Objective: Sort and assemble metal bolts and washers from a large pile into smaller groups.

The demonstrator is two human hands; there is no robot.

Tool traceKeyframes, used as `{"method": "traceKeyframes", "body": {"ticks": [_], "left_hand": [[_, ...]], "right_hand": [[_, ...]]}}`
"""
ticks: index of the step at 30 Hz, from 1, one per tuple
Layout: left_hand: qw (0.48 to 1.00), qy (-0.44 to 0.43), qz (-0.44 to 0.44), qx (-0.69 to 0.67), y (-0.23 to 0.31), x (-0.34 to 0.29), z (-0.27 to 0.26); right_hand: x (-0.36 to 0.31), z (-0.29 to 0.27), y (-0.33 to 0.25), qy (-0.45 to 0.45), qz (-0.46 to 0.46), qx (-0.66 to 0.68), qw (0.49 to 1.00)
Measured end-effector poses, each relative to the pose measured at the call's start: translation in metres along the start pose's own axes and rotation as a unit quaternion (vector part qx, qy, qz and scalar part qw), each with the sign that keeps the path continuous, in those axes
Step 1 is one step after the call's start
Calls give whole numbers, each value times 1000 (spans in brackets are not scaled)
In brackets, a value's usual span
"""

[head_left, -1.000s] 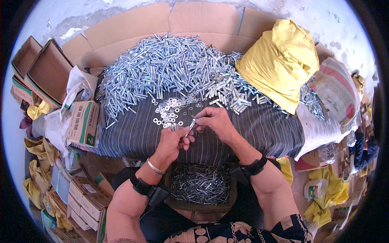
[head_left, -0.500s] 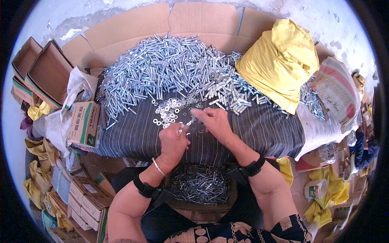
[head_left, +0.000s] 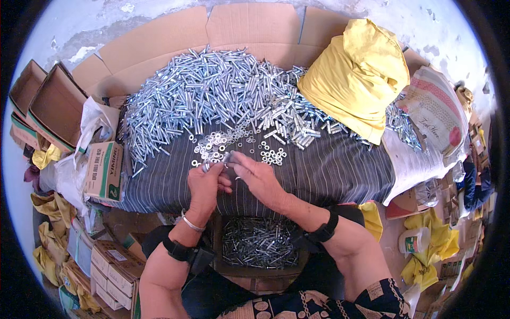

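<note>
My left hand point(head_left: 204, 183) is closed round a silver metal bolt point(head_left: 206, 167), only partly visible between its fingers. My right hand point(head_left: 259, 178) meets it from the right, thumb and fingers pinched together at the bolt's end; what they grip is mostly hidden. Just beyond the fingertips lie loose flat washers point(head_left: 215, 139) on a dark striped cloth point(head_left: 319, 175). A smaller cluster of washers point(head_left: 272, 155) sits to the right of them. Behind the washers rises a large heap of silver bolts point(head_left: 196, 90).
Cardboard point(head_left: 154, 40) lines the back of the heap. A yellow sack point(head_left: 353, 80) stands on its right side. Below, between my knees, is a box of darker metal parts point(head_left: 259, 242). Cartons point(head_left: 104, 170) stand at the left, and a white tub point(head_left: 414, 240) at the lower right.
Both hands have shifted left and come together, the right fingers now at the left hand's fingertips. The small right-hand washer cluster, covered by my right hand before, now shows.
</note>
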State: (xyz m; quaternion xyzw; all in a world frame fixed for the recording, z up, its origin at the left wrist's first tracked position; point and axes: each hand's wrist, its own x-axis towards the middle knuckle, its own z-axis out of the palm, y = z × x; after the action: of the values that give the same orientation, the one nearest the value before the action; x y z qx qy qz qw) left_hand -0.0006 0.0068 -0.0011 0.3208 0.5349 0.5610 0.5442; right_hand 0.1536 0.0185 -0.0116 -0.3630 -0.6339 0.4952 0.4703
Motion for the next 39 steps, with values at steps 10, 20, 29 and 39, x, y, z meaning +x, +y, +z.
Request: {"method": "traceKeyframes", "body": {"ticks": [10, 20, 29, 39], "left_hand": [[864, -387, -207, 246, 7, -22, 5], [931, -317, -174, -43, 2, -10, -1], [956, -245, -160, 19, 11, -14, -1], [963, -217, -147, 66, 7, -8, -4]], "right_hand": [[44, -89, 38, 152, -108, -508, 841], [45, -78, 11, 71, 106, -85, 988], [31, -47, -5, 26, 155, 187, 970], [28, -42, -2, 28, 187, 218, 957]]}}
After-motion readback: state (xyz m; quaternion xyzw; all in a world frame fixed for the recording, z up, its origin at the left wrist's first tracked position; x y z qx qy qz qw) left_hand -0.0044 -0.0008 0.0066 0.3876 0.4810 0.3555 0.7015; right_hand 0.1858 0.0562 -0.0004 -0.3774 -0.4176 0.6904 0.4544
